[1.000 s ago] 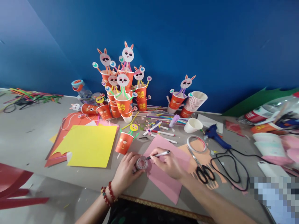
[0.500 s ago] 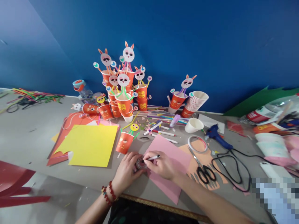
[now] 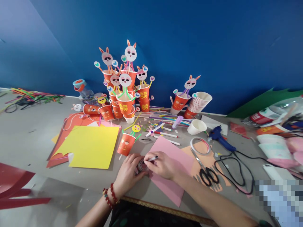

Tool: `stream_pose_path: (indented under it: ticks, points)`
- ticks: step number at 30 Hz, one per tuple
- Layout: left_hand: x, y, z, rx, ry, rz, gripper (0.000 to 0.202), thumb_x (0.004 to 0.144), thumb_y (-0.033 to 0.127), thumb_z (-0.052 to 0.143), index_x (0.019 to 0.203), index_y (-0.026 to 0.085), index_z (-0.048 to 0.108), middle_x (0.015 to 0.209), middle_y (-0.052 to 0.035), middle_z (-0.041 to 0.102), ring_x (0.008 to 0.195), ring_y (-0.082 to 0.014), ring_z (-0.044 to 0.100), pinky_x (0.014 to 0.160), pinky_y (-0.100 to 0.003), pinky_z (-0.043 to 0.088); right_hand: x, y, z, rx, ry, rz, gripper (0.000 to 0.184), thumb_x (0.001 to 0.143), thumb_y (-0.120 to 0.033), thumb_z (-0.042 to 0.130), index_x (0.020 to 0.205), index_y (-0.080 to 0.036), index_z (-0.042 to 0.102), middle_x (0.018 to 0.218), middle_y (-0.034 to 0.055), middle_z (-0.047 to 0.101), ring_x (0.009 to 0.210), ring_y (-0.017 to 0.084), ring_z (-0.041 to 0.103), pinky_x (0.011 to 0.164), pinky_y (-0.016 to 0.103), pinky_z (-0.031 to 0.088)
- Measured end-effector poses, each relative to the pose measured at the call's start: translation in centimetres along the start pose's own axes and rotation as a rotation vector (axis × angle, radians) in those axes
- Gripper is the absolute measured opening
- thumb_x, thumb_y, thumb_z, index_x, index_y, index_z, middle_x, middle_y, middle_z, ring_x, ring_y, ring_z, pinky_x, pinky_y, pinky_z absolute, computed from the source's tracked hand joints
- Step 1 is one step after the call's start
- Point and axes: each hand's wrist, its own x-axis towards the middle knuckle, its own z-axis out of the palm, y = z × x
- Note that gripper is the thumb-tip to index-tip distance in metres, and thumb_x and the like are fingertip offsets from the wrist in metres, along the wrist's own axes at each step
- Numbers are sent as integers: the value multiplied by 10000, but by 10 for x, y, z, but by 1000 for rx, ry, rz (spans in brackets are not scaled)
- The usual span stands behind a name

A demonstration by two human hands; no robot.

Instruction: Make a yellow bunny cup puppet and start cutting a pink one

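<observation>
My left hand (image 3: 129, 169) curves its fingers and thumb around a small tape roll (image 3: 142, 166) with a patterned, pinkish ring, pressing it down at the left edge of a pink paper sheet (image 3: 169, 187). In my right hand (image 3: 162, 166) a white marker pen (image 3: 153, 158) is pinched, its dark back end pointing up to the right. The pen's tip is at the roll's inside and is hidden by my fingers. Just beyond my left hand stands an orange paper cup (image 3: 126, 144) with a yellow rabbit face on green straws.
Yellow paper (image 3: 94, 148) lies to the left. On the right are scissors (image 3: 205, 171), a wide tape ring (image 3: 200, 145), a blue glue gun (image 3: 221, 138) and its black cord. Markers (image 3: 167, 135), a white cup (image 3: 197, 127) and stacked rabbit cups (image 3: 125, 102) stand behind.
The pen and my right fingers have shifted slightly left and up around the roll. My left hand keeps its hold in nearly the same place.
</observation>
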Motion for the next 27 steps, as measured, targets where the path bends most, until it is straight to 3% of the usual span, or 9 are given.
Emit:
stream_pose_path:
  ticks: [12,18,20,24,27]
  points:
    - [-2,-4,4,-28,17,11,402,847,321,701,1208,213,562,1177,-110,624,1081,-300,591,939,-458,508,4,-18,0,-394,-83,-149,52,855,-155,574,831,-196,597,770,27,692,697,183,611,657,292,368]
    - [-2,-4,2,-61,30,55,381,895,358,622,1236,198,567,1179,-126,618,1064,-295,597,908,-455,518,7,-26,4,-450,-91,-157,25,834,-175,585,836,-189,606,775,39,698,703,199,621,627,300,357]
    - [-1,-4,2,-52,31,46,370,894,370,631,1217,198,572,1168,-125,621,1054,-292,597,902,-454,519,6,-27,-1,-395,-36,-129,63,831,-157,566,788,-195,590,718,26,679,654,187,606,608,295,356]
    - [-2,-3,3,-9,7,15,424,858,396,700,1211,201,569,1153,-119,625,1050,-294,590,907,-462,516,-3,-24,-21,-169,223,-35,184,907,-183,494,739,-209,564,659,10,643,620,165,587,616,273,391]
    - [-2,-2,3,15,3,6,454,849,383,714,1237,210,555,1159,-116,618,1054,-297,587,912,-469,516,-19,-15,-29,1,300,67,187,961,-225,490,825,-212,617,726,15,679,661,162,625,639,254,449]
